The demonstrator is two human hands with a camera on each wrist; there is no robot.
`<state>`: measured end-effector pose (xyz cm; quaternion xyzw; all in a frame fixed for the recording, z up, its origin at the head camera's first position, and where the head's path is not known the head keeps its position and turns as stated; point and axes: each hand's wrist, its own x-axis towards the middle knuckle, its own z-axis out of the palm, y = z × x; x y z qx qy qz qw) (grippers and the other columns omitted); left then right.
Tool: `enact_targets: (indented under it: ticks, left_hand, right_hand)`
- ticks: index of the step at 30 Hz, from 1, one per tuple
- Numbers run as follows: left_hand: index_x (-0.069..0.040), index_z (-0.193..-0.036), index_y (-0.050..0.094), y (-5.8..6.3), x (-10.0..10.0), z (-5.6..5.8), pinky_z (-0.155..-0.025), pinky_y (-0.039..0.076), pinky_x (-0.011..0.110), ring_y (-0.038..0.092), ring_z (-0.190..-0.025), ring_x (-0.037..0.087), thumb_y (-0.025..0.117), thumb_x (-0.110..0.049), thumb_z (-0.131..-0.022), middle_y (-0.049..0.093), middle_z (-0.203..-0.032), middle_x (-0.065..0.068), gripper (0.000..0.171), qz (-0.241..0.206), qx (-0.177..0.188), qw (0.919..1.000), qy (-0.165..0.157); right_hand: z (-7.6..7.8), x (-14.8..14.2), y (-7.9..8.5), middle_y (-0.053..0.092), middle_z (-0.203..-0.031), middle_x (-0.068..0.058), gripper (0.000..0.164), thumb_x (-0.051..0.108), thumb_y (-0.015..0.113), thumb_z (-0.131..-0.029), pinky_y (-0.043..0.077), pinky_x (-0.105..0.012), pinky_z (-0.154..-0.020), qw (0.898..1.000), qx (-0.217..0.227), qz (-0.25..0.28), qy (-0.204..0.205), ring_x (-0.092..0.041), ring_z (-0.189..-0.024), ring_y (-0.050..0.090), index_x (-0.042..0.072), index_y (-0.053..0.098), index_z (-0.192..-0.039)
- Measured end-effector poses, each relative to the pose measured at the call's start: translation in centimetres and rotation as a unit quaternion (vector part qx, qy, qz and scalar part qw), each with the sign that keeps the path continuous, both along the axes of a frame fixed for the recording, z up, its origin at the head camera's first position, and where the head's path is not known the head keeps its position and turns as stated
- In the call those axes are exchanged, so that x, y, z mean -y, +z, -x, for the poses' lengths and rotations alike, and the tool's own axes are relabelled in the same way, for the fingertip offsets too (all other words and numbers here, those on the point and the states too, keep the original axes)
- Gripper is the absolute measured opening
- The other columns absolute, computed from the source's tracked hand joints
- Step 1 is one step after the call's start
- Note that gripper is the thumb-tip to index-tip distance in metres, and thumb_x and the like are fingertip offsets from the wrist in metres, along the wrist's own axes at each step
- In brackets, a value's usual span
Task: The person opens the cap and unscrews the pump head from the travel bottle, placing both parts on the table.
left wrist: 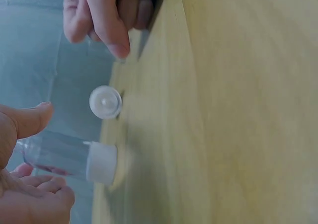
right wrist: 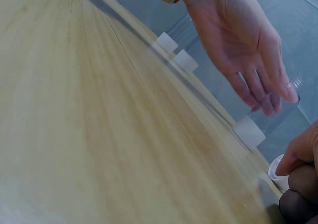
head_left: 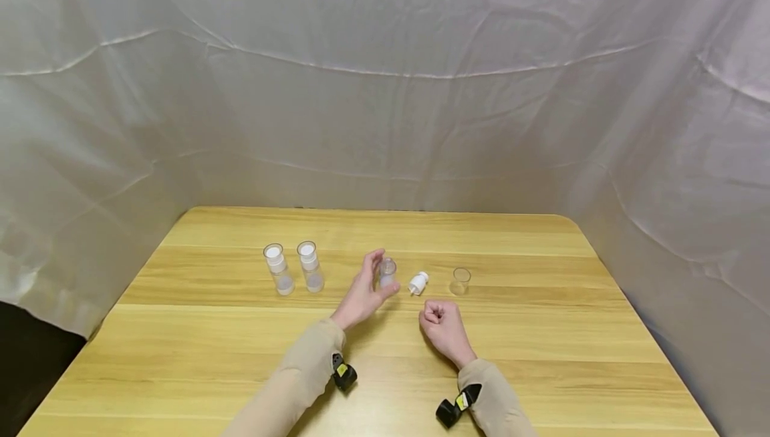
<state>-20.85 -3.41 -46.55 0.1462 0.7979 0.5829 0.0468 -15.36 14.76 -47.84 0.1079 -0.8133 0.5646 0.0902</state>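
At the middle of the wooden table (head_left: 541,330), the left hand (head_left: 362,294) is wide, thumb and fingers spread to either side of an open-necked clear bottle (head_left: 387,276); whether they touch it, I cannot tell. The bottle stands upright on its white base, at about two o'clock from that hand's middle. Just beside it, at three o'clock, lies a white pump top (head_left: 418,283). The right hand (head_left: 445,327), curled into a fist, is between four and five o'clock from the bottle. At one o'clock from the fist stands a clear cap (head_left: 461,282). Toward ten o'clock from the left hand, two capped bottles (head_left: 310,267) stand side by side.
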Motion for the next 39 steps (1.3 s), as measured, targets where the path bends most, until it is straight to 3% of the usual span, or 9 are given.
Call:
enact_targets:
  ticks: [10, 16, 19, 22, 24, 28, 32, 35, 39]
  left_hand:
    - [-0.006, -0.159, 0.018, 0.3, 0.5, -1.6, -0.125, 0.020, 0.064, 0.021, -0.154, 0.042, 0.073, -0.019, -0.092, 0.018, -0.168, 0.020, 0.087, 0.023, -0.031, 0.9991, 0.019]
    - [-0.006, -0.159, 0.021, 0.7, 1.2, -2.6, -0.125, 0.023, 0.064, 0.026, -0.153, 0.041, 0.073, -0.020, -0.092, 0.025, -0.166, 0.018, 0.085, 0.036, -0.065, 0.9964, 0.040]
    - [-0.008, -0.157, 0.026, 1.1, 1.6, -3.1, -0.125, 0.026, 0.062, 0.030, -0.151, 0.039, 0.072, -0.020, -0.093, 0.032, -0.164, 0.017, 0.080, 0.044, -0.098, 0.9925, 0.059]
    - [-0.008, -0.154, 0.033, 1.3, 2.1, -3.5, -0.123, 0.032, 0.059, 0.038, -0.147, 0.037, 0.071, -0.017, -0.093, 0.041, -0.158, 0.017, 0.072, 0.050, -0.158, 0.9825, 0.086]
    - [-0.005, -0.150, 0.038, 1.3, 2.4, -3.7, -0.121, 0.036, 0.058, 0.043, -0.143, 0.037, 0.071, -0.012, -0.092, 0.046, -0.153, 0.018, 0.067, 0.049, -0.208, 0.9703, 0.112]
    - [-0.001, -0.142, 0.046, 1.1, 3.2, -3.9, -0.118, 0.040, 0.054, 0.048, -0.136, 0.037, 0.072, -0.005, -0.088, 0.052, -0.146, 0.020, 0.061, 0.035, -0.302, 0.9332, 0.191]
    - [0.004, -0.138, 0.045, 1.0, 4.1, -3.8, -0.122, 0.033, 0.049, 0.042, -0.137, 0.039, 0.075, -0.003, -0.084, 0.047, -0.146, 0.024, 0.063, 0.010, -0.344, 0.9002, 0.267]
    - [0.003, -0.141, 0.039, 0.9, 4.8, -3.7, -0.125, 0.026, 0.050, 0.035, -0.141, 0.039, 0.077, -0.004, -0.082, 0.040, -0.149, 0.025, 0.071, -0.007, -0.334, 0.8947, 0.297]
    - [0.001, -0.145, 0.033, 0.7, 5.7, -3.6, -0.124, 0.020, 0.063, 0.028, -0.144, 0.040, 0.080, -0.003, -0.080, 0.034, -0.152, 0.026, 0.080, -0.015, -0.300, 0.9013, 0.312]
  right_hand:
    - [0.1, -0.2, 0.0, 0.023, -0.057, 0.007, 0.033, -0.024, 0.047, -0.069, 0.023, -0.011, -0.059, 1.000, 0.012, -0.004, 0.002, 0.005, -0.053, 0.025, -0.002, 0.024, -0.058]
    - [0.0, -0.1, 0.0, 0.022, -0.058, 0.007, 0.033, -0.023, 0.046, -0.068, 0.022, -0.011, -0.059, 1.000, 0.011, -0.006, -0.001, 0.004, -0.054, 0.024, -0.001, 0.024, -0.058]
    - [0.0, -0.1, 0.0, 0.022, -0.058, 0.007, 0.033, -0.023, 0.047, -0.068, 0.022, -0.011, -0.059, 1.000, 0.003, -0.008, 0.000, 0.004, -0.054, 0.024, -0.001, 0.024, -0.058]
    - [0.1, -0.1, 0.0, 0.023, -0.058, 0.007, 0.033, -0.023, 0.048, -0.069, 0.021, -0.011, -0.058, 1.000, -0.005, -0.011, -0.001, 0.004, -0.054, 0.025, -0.001, 0.025, -0.058]
    - [0.1, -0.1, 0.0, 0.023, -0.058, 0.007, 0.034, -0.023, 0.048, -0.069, 0.021, -0.011, -0.058, 1.000, -0.007, -0.010, -0.002, 0.004, -0.054, 0.025, -0.002, 0.025, -0.058]
    - [0.0, 0.0, 0.1, 0.023, -0.058, 0.007, 0.033, -0.023, 0.048, -0.069, 0.021, -0.011, -0.058, 1.000, -0.007, -0.008, -0.002, 0.004, -0.054, 0.025, -0.002, 0.025, -0.058]
    - [-0.1, 0.0, 0.4, 0.023, -0.057, 0.007, 0.033, -0.023, 0.049, -0.070, 0.022, -0.011, -0.058, 1.000, -0.006, -0.007, -0.002, 0.004, -0.054, 0.025, -0.002, 0.026, -0.059]
    - [-0.1, 0.0, 0.4, 0.024, -0.057, 0.007, 0.032, -0.022, 0.050, -0.070, 0.022, -0.011, -0.058, 1.000, -0.001, -0.012, -0.002, 0.004, -0.053, 0.027, -0.003, 0.028, -0.059]
    - [0.4, -0.2, -0.8, 0.025, -0.057, 0.005, 0.031, -0.021, 0.051, -0.071, 0.022, -0.011, -0.057, 1.000, 0.009, -0.024, -0.011, 0.004, -0.053, 0.027, -0.004, 0.028, -0.060]
